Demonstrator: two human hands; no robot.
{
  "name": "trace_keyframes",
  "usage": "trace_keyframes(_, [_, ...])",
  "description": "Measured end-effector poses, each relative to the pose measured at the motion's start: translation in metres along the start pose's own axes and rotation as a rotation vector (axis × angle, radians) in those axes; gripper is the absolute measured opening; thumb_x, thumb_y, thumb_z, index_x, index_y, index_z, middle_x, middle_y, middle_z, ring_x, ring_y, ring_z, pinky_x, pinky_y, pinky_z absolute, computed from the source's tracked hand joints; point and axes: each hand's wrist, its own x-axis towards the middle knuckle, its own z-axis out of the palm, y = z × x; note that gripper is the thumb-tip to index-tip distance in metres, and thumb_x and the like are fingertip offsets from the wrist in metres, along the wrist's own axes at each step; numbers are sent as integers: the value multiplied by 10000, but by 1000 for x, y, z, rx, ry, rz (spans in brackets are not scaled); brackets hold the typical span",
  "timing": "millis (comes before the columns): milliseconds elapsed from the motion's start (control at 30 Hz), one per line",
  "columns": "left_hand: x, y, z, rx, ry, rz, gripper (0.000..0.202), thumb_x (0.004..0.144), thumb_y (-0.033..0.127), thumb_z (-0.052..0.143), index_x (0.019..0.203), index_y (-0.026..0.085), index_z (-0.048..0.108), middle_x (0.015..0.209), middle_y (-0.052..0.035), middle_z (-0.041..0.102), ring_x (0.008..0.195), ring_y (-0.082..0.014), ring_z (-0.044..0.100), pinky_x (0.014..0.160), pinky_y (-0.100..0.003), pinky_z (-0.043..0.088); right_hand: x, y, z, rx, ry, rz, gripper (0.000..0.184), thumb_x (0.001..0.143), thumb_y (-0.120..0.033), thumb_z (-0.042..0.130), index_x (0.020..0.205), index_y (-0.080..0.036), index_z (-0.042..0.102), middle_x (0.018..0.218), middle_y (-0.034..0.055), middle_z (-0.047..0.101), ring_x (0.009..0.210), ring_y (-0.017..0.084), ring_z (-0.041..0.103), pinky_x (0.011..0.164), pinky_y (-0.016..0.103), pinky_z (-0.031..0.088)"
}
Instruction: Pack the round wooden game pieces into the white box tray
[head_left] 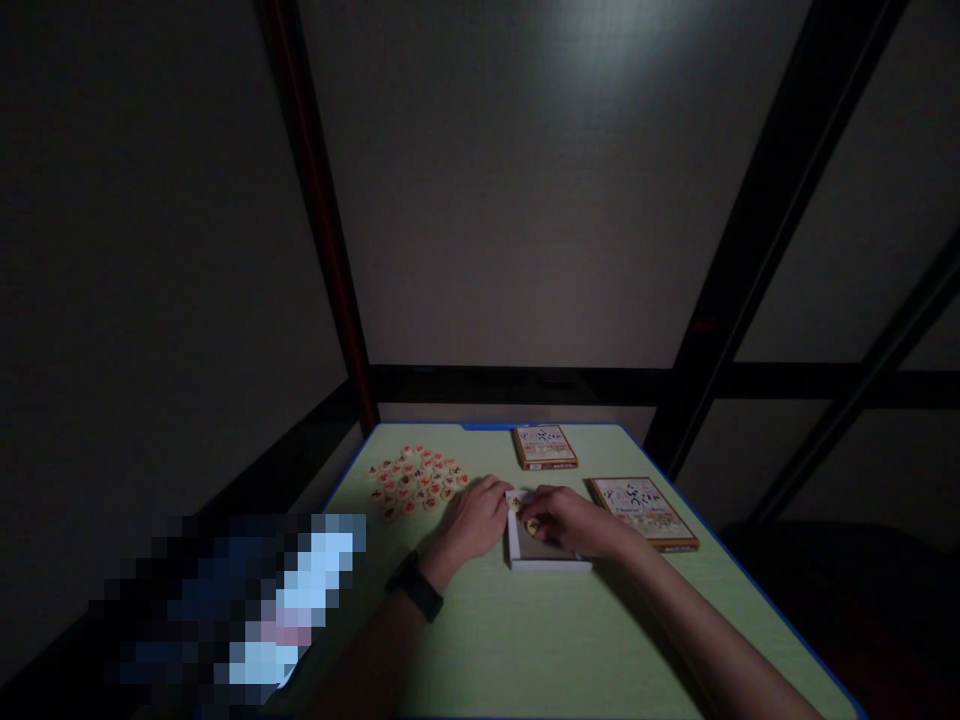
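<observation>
An open shallow box (551,566) with white walls and a grey-brown inside lies on the green table in front of me. My left hand (478,518), with a dark watch on its wrist, grips the box at its far left corner. Over the box, my right hand (571,520) has its fingers closed on a round xiangqi piece (533,527). Another xiangqi piece (514,504) sits inside the far left corner. To the left of my left hand, many loose xiangqi pieces (406,494) with red and black characters are spread on the table.
A closed printed box (545,447) lies near the table's far edge. A larger printed box (646,513) lies to the right, beside my right forearm. The green table (480,640) has a blue rim. A pixelated bright patch (300,600) covers the lower left.
</observation>
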Motion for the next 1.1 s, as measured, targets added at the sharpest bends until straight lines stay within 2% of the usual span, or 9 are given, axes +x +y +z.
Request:
trace_keyframes(100, [0, 0, 0, -10, 2, 5, 357, 960, 205, 350, 1149, 239, 651, 1151, -44, 661, 1084, -180, 613, 960, -288, 471, 1, -2, 3, -57, 35, 44, 198, 770, -23, 601, 872, -150, 714, 901, 82, 688, 811, 186, 635, 755, 250, 461])
trace_keyframes(167, [0, 0, 0, -8, -6, -1, 352, 960, 207, 355, 1148, 242, 650, 1151, -45, 659, 1082, -179, 611, 963, -286, 470, 3, -5, 5, -96, 97, 96, 133, 864, -108, 577, 928, -143, 688, 930, 100, 689, 823, 198, 642, 756, 266, 460])
trace_keyframes(333, [1, 0, 1, 24, -18, -10, 338, 960, 210, 355, 1132, 233, 646, 1146, -56, 653, 1069, -182, 609, 963, -291, 469, 13, -14, 9, -212, 152, 200, 164, 967, -222, 511, 1017, -125, 634, 1003, 131, 690, 891, 228, 657, 761, 287, 452])
trace_keyframes(500, [1, 0, 1, 39, -28, -11, 327, 965, 214, 346, 1080, 225, 652, 1122, -56, 655, 1044, -186, 615, 945, -296, 476, 18, -13, 14, -195, 160, 232, 161, 946, -196, 519, 1042, -124, 626, 989, 137, 712, 897, 235, 669, 738, 281, 444])
trace_keyframes(633, [1, 0, 2, 38, -19, 1, 330, 960, 215, 355, 1108, 222, 650, 1127, -60, 655, 1060, -184, 609, 957, -291, 473, 15, -8, 17, -114, 180, 144, 237, 855, -86, 550, 1062, -145, 649, 996, 114, 720, 905, 210, 666, 769, 265, 441])
trace_keyframes(733, [1, -1, 3, 35, -7, -3, 327, 957, 217, 364, 1108, 221, 654, 1127, -63, 656, 1058, -186, 609, 958, -297, 475, 15, -6, 18, -103, 173, 119, 279, 841, -64, 538, 1080, -139, 662, 1021, 125, 720, 926, 216, 667, 805, 275, 444])
trace_keyframes(967, [1, -3, 6, 30, 4, 0, 315, 962, 225, 369, 1093, 226, 655, 1127, -55, 659, 1051, -182, 609, 947, -289, 476, 18, -10, 18, -152, 155, 222, 175, 893, -142, 535, 1047, -133, 617, 983, 130, 729, 902, 229, 678, 721, 270, 430])
trace_keyframes(1100, [1, -4, 7, 34, 17, 17, 294, 965, 230, 374, 1063, 225, 651, 1101, -52, 657, 1043, -184, 606, 940, -290, 473, 17, -11, 18, -167, 163, 225, 129, 898, -173, 551, 1017, -151, 596, 968, 114, 727, 868, 217, 673, 690, 263, 405])
